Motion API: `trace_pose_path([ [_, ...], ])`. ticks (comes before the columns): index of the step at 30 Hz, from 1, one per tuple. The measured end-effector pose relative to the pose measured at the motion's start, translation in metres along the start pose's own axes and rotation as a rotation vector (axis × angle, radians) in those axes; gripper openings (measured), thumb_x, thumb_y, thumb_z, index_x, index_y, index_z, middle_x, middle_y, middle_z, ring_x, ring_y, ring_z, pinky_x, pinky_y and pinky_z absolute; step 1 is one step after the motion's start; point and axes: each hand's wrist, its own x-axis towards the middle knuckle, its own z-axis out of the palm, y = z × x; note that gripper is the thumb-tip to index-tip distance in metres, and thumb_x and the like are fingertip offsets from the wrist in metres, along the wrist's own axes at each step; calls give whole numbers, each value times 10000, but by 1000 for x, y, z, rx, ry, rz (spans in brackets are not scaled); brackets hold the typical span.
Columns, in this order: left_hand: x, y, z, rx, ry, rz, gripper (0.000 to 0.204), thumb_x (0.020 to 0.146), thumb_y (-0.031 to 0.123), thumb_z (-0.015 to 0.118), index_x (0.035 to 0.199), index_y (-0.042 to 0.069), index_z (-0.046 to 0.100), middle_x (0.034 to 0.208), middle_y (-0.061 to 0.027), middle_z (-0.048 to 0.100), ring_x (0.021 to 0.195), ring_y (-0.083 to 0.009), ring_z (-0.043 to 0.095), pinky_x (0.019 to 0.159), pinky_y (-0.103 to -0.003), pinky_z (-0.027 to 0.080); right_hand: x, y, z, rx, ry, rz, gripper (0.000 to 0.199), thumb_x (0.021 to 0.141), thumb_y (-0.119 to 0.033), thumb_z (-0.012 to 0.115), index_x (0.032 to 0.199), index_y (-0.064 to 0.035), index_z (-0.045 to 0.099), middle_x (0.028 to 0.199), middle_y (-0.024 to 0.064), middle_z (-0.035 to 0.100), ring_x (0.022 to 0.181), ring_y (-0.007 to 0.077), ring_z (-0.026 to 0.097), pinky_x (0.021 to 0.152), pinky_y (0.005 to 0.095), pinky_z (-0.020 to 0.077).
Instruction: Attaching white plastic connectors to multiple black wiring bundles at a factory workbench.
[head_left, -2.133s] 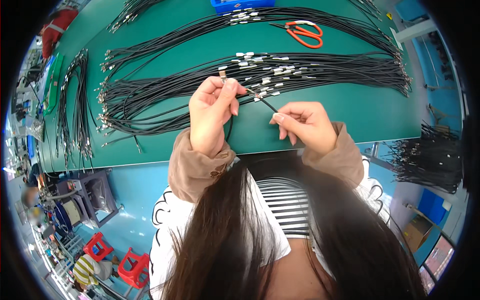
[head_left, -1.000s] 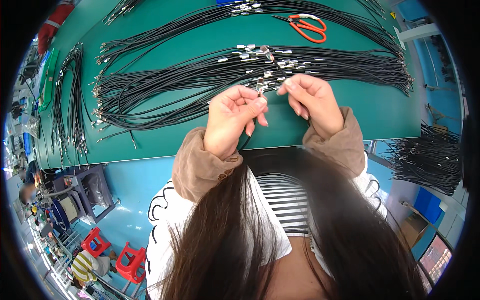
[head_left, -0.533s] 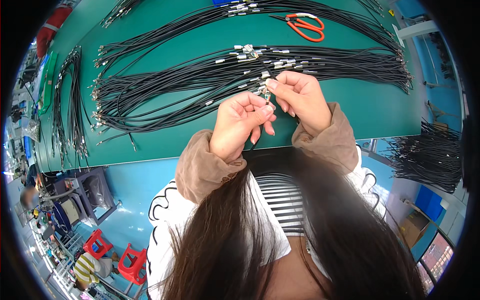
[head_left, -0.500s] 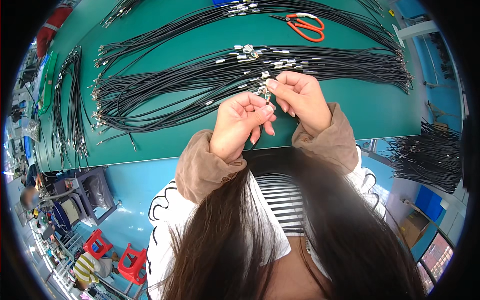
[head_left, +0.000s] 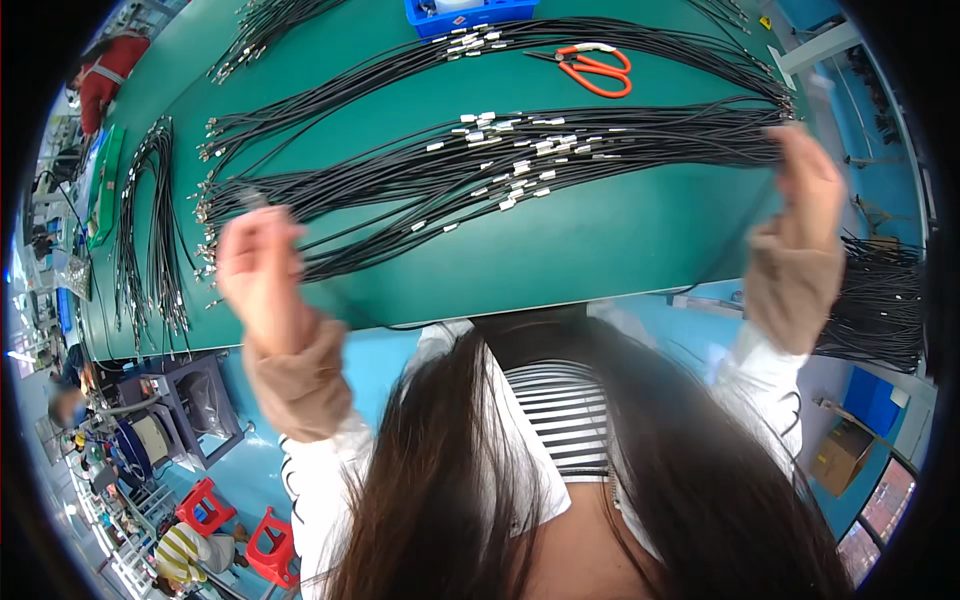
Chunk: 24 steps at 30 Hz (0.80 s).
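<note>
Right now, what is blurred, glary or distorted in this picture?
Head view: left hand and right hand smeared, anything in them too blurred to tell; scissors fairly crisp; small glare spots on the floor at left; head view's rim: fisheye circle, black corners.

we are seeing a green table carrying bundled black cables, red-handled snips lying between two bundles, and a blue bin.

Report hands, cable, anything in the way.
Left hand and right hand wide apart, blurred. Black cable sagging between, grip unclear. Red-handled snips beyond near cable bundle, clear of hands.
</note>
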Motion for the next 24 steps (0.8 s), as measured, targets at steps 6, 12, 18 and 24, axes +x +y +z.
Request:
trace_pose_path([
  [6, 61, 58, -139, -514, 12, 14, 136, 938, 162, 483, 954, 28, 502, 803, -26, 546, 563, -49, 446, 448, -168, 389, 86, -17, -150, 638, 136, -136, 356, 951, -226, 456, 1156, 66, 450, 582, -24, 272, 490, 70, 244, 497, 202, 268],
  [12, 125, 22, -158, -473, 82, 121, 132, 918, 161, 523, 955, 36, 505, 927, -83, 557, 679, -102, 470, 584, -212, 426, 163, 39, -153, 756, 62, -79, 360, 945, -285, 441, 1144, 12, 481, 636, -6, 340, 530, 100, 270, 531, 242, 309],
  [18, 159, -29, -108, -676, 311, -298, 275, 906, 126, 523, 1080, -86, 498, 1110, -188, 553, 1095, -294, 524, 955, -367, 451, 208, 110, -78, 929, -41, 276, 419, 940, -310, 457, 1208, 12, 471, 881, 56, 572, 673, 138, 493, 626, 240, 418],
  [24, 79, -2, -18, 173, -256, -107, 241, 871, 75, 568, 1091, -24, 550, 1076, -120, 590, 1020, -196, 564, 874, -294, 455, 78, 39, -4, 434, -174, 205, 363, 910, -223, 503, 1195, 2, 500, 961, 71, 608, 748, 91, 534, 576, 203, 427],
])
